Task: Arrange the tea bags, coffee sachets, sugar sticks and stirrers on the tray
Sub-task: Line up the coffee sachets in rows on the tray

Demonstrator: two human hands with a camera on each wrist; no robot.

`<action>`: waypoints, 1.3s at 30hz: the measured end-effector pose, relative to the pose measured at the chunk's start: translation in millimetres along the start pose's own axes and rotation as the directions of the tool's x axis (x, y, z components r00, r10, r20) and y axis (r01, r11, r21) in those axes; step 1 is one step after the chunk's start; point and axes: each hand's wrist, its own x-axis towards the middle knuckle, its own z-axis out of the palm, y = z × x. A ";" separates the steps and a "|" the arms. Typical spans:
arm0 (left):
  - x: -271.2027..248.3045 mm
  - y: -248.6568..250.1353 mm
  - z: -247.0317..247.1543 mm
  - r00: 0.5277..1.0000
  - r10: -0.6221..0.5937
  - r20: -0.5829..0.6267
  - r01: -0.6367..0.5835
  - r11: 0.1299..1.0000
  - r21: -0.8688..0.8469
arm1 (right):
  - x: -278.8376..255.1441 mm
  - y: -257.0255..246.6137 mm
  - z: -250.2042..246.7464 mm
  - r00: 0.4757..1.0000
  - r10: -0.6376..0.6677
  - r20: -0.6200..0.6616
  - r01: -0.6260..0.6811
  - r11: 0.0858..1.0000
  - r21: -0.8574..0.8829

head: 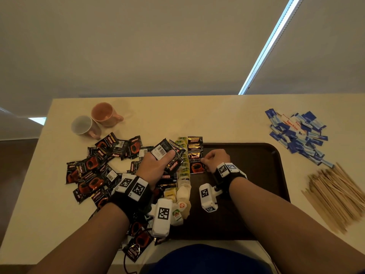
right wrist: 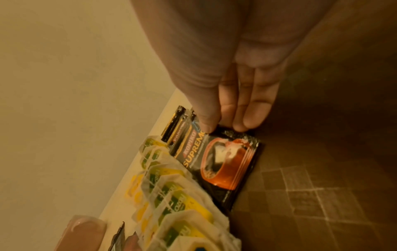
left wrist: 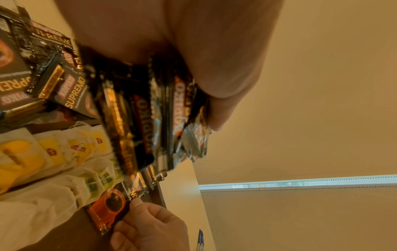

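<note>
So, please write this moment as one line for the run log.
left hand: grips coffee sachets | right hand: pinches sachet beside tea bags on tray | sugar sticks, stirrers: off tray

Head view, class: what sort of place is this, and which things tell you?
Probably an office or hotel drinks station: two mugs, coffee sachets heaped on a pale table, and a serving tray.

the coffee sachets (head: pixel 166 155) look like glossy black foil, crinkled at the edges. the tea bags (right wrist: pixel 171 195) are soft matt white paper. the tray (head: pixel 256 161) is dark brown with a fine checked texture. the stirrers (head: pixel 333 196) are pale wood, the cups (head: pixel 98 119) smooth and matt.
</note>
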 end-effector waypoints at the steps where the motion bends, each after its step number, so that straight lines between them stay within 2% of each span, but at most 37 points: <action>1: -0.2 0.3 0.2 1.000 -0.005 0.001 0.005 1.000 -0.003 | -0.6 -0.2 0.2 1.000 0.002 0.004 -0.002 1.000 0.000; 7: 0.1 -0.7 2.1 1.000 0.020 -0.011 -0.019 0.999 0.036 | -7.2 -1.8 -8.3 0.998 -0.042 -0.052 0.039 0.998 -0.051; 11: -2.7 -0.6 1.8 0.999 0.032 -0.002 -0.032 0.996 0.084 | -25.7 -21.3 -21.8 0.965 -0.234 -0.117 0.226 0.971 -0.074; 14: -4.8 0.9 3.6 0.998 0.064 0.007 -0.064 0.991 0.119 | -53.6 -46.6 -32.1 0.883 -0.449 -0.139 0.446 0.894 -0.056; 17: -8.6 4.4 7.3 0.999 0.053 0.001 -0.053 0.994 0.097 | -87.4 -63.7 -36.5 0.751 -0.648 -0.127 0.647 0.761 -0.049; 19: -10.4 6.2 7.9 1.000 0.027 -0.014 -0.027 0.999 0.032 | -101.9 -63.8 -33.6 0.678 -0.730 -0.082 0.724 0.683 -0.097; 20: -11.5 7.4 8.4 1.000 0.014 -0.016 -0.015 1.000 -0.013 | -105.9 -61.5 -31.4 0.667 -0.742 -0.067 0.733 0.669 -0.122; 23: -17.8 10.7 10.0 1.000 -0.006 -0.010 0.005 0.998 -0.067 | -112.8 -55.1 -27.9 0.687 -0.725 -0.052 0.710 0.685 -0.165; 28: -29.4 13.2 10.6 1.000 0.025 -0.005 -0.025 1.000 -0.005 | -126.4 -57.5 -31.1 0.712 -0.702 -0.024 0.686 0.702 -0.193; 31: -33.3 15.1 10.5 0.998 0.030 0.049 -0.030 1.000 -0.008 | -132.6 -61.2 -30.2 0.722 -0.692 0.013 0.675 0.700 -0.233; 36: -38.9 16.0 6.7 0.981 -0.038 0.190 0.079 0.975 -0.209 | -133.2 -64.6 -29.1 0.759 -0.651 -0.012 0.632 0.740 -0.232; 39: -37.6 12.5 3.5 0.982 -0.042 0.182 0.091 0.959 -0.267 | -135.7 -66.0 -34.0 0.779 -0.626 -0.019 0.614 0.769 -0.179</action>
